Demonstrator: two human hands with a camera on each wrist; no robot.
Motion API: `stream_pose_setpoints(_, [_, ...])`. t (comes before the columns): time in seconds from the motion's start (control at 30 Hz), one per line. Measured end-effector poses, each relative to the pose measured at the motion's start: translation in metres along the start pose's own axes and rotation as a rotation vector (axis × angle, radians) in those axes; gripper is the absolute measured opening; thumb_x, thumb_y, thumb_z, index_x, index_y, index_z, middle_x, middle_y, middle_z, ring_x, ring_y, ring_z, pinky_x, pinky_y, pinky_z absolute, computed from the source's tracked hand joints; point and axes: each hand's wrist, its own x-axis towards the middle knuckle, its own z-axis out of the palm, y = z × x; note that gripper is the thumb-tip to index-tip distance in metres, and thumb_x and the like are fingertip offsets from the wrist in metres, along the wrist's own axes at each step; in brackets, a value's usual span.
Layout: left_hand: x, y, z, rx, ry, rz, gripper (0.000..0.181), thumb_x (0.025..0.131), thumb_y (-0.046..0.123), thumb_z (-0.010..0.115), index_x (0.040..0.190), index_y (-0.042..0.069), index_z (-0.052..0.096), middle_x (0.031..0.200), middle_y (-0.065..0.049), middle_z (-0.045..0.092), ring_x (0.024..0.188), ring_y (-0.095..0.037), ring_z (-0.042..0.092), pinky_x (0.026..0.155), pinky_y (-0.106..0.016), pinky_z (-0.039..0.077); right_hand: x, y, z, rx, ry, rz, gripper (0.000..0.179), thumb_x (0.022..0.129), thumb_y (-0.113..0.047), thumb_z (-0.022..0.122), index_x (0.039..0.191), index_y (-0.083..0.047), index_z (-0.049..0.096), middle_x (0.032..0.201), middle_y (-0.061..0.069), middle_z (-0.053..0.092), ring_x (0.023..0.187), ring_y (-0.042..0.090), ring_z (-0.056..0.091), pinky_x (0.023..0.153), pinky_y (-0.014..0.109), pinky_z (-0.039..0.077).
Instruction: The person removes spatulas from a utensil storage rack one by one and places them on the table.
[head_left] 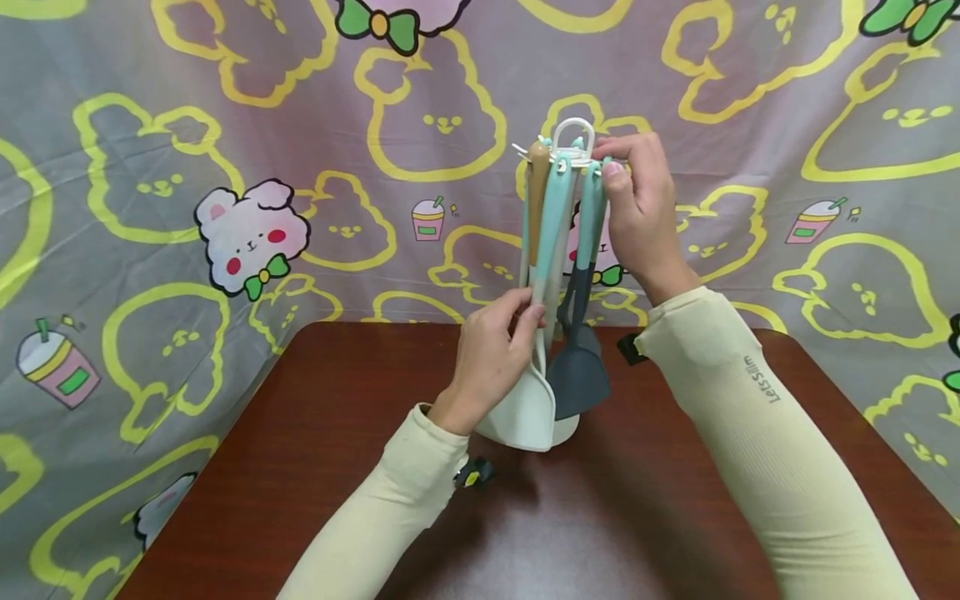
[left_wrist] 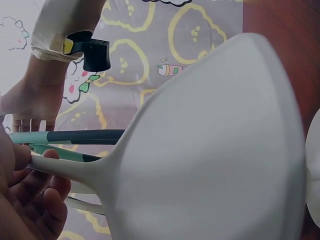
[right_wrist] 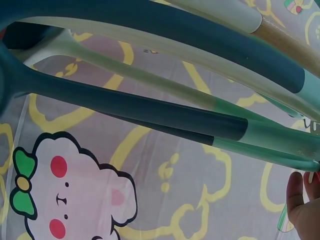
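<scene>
A rotating-style utensil rack [head_left: 574, 125] with a white loop on top stands on the table, several kitchen utensils hanging round it. My left hand [head_left: 495, 354] pinches the white-and-mint turner [head_left: 525, 412] near the foot of its handle; its broad white blade [left_wrist: 210, 135] fills much of the left wrist view. At the rack's top, the thumb and forefinger of my right hand [head_left: 643, 208] pinch its rim beside the end of a mint handle. Dark grey-headed utensils [head_left: 581, 379] hang on that side. A wooden-handled utensil [head_left: 537, 200] hangs left of the turner's mint handle.
The rack's white base [head_left: 567, 429] rests on the dark red-brown table [head_left: 315, 467], partly hidden behind the turner. A patterned cloth [head_left: 442, 100] hangs behind and along the sides. Small black cameras [head_left: 480, 472] are strapped to the wrists.
</scene>
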Motion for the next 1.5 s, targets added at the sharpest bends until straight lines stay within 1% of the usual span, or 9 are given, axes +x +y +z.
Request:
stream_pose_setpoints(0.17, [-0.001,-0.001,-0.003,-0.026,0.004,0.002,0.015,0.099,0.016,0.059,0.102,0.006,0.07,0.083,-0.004,0.073,0.068,-0.011,0.063,0.061,-0.021,0.047,0.0,0.0,0.002,0.003,0.003,0.006,0.048,0.091,-0.029,0.037,0.109,0.01,0.057,0.116,0.027,0.053,0.124,0.031,0.054,0.102,0.032,0.038])
stream_pose_setpoints(0.27, [-0.001,-0.002,-0.004,-0.039,0.002,0.012,0.015,0.099,0.015,0.058,0.101,0.005,0.069,0.083,-0.005,0.072,0.068,-0.012,0.063,0.062,-0.021,0.048,0.0,-0.001,0.002,-0.004,-0.005,-0.001,0.047,0.091,-0.028,0.036,0.109,0.011,0.056,0.116,0.028,0.053,0.124,0.033,0.054,0.102,0.033,0.038])
stream_pose_setpoints(0.4, [-0.003,-0.002,-0.005,-0.046,-0.003,0.018,0.015,0.1,0.015,0.058,0.099,0.005,0.069,0.083,-0.005,0.071,0.068,-0.011,0.061,0.061,-0.021,0.048,-0.001,-0.001,0.003,0.008,-0.005,0.011,0.048,0.091,-0.028,0.036,0.109,0.011,0.056,0.116,0.028,0.052,0.125,0.032,0.054,0.103,0.034,0.038])
stream_pose_setpoints(0.6, [-0.007,-0.001,-0.01,-0.036,0.012,0.022,0.014,0.1,0.015,0.058,0.098,0.006,0.069,0.084,-0.004,0.071,0.071,-0.011,0.063,0.064,-0.022,0.05,-0.002,-0.003,0.005,0.013,-0.008,0.006,0.048,0.091,-0.028,0.036,0.109,0.012,0.056,0.115,0.029,0.052,0.125,0.034,0.054,0.104,0.037,0.038])
stream_pose_setpoints(0.8, [-0.01,-0.002,-0.017,-0.034,0.028,0.03,0.013,0.098,0.013,0.059,0.098,0.005,0.069,0.083,-0.005,0.071,0.071,-0.012,0.063,0.062,-0.022,0.049,-0.002,-0.004,0.005,0.014,-0.006,0.008,0.048,0.091,-0.028,0.036,0.109,0.012,0.056,0.115,0.028,0.051,0.125,0.034,0.054,0.104,0.031,0.038])
stream_pose_setpoints(1.03, [-0.015,-0.012,-0.025,-0.002,0.032,0.028,0.012,0.098,0.012,0.06,0.097,0.004,0.069,0.082,-0.005,0.071,0.067,-0.011,0.061,0.06,-0.023,0.046,-0.003,-0.003,0.005,0.006,0.0,0.021,0.048,0.09,-0.028,0.036,0.109,0.011,0.057,0.114,0.028,0.052,0.125,0.032,0.054,0.103,0.031,0.038])
stream_pose_setpoints(1.2, [-0.016,-0.02,-0.031,0.026,0.038,0.027,0.012,0.097,0.011,0.061,0.097,0.004,0.07,0.081,-0.006,0.072,0.064,-0.012,0.058,0.058,-0.023,0.044,-0.003,-0.003,0.004,0.001,-0.003,0.018,0.048,0.091,-0.028,0.036,0.109,0.012,0.056,0.113,0.028,0.052,0.125,0.032,0.053,0.101,0.03,0.038])
stream_pose_setpoints(1.4, [-0.016,-0.029,-0.043,0.058,0.02,0.012,0.01,0.096,0.011,0.062,0.096,0.005,0.07,0.081,-0.005,0.072,0.059,-0.011,0.053,0.053,-0.021,0.039,-0.002,-0.006,0.003,-0.009,-0.008,0.012,0.049,0.092,-0.028,0.035,0.11,0.013,0.055,0.113,0.029,0.051,0.125,0.033,0.053,0.097,0.028,0.038])
stream_pose_setpoints(1.5, [-0.018,-0.035,-0.048,0.079,0.009,0.002,0.01,0.096,0.012,0.062,0.096,0.006,0.07,0.081,-0.005,0.073,0.058,-0.01,0.052,0.052,-0.021,0.038,-0.001,-0.006,0.002,-0.009,-0.003,0.015,0.049,0.091,-0.028,0.034,0.11,0.013,0.054,0.112,0.028,0.05,0.124,0.032,0.053,0.095,0.027,0.038])
